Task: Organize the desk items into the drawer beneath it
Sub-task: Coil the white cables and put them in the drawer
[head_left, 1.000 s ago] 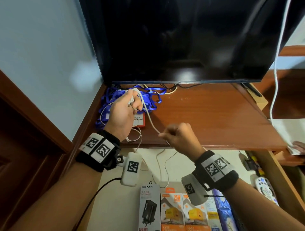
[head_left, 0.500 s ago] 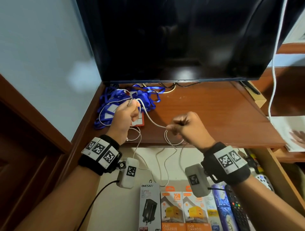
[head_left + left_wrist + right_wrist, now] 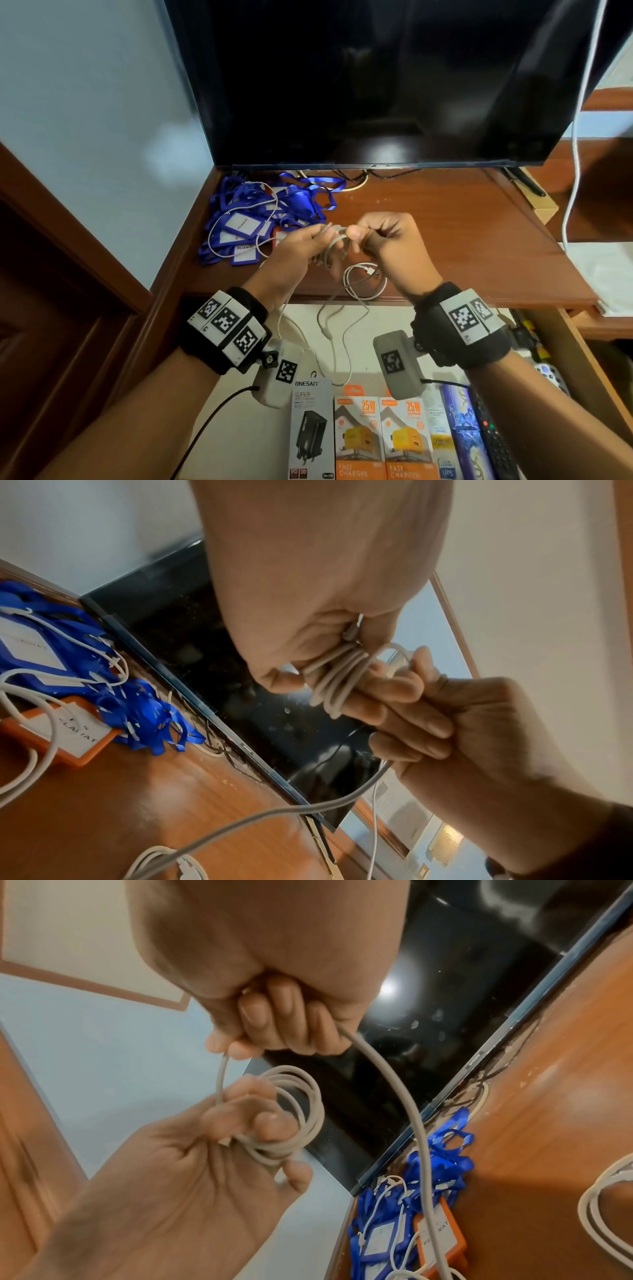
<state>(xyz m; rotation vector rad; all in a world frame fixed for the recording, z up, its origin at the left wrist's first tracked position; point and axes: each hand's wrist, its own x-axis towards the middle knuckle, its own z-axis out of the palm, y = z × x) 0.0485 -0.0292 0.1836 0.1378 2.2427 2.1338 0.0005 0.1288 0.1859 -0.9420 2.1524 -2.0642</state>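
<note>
I'm holding the white cable [image 3: 334, 240] up over the bench [image 3: 445, 240], in front of the TV [image 3: 376, 85]. My left hand [image 3: 301, 253] is curled round a small coil of it, several loops bunched betw. thumb and fingers [image 3: 270, 1123], so that grip is closed on the coil. My right hand [image 3: 387, 246] is fisted just beside it, touching, fingers [image 3: 411, 685] wrapped round the loose run of the same cable; grip closed on it too. From the right fist the cable is dropping down past the TV's bottom edge toward the bench and trailing over the bench front into the open drawer [image 3: 239, 428] below.

A 2nd white cable [image 3: 364, 281] is lying coiled on the bench, below the TV, near my right wrist. A pile of blue lanyards [image 3: 267, 212] w/ badge holders is sitting under the TV's left corner, an orange badge holder [image 3: 65, 734] beside it.

In the drawer, charger boxes [image 3: 363, 438] are lined up w/ a remote [image 3: 493, 442] at the right.
</note>
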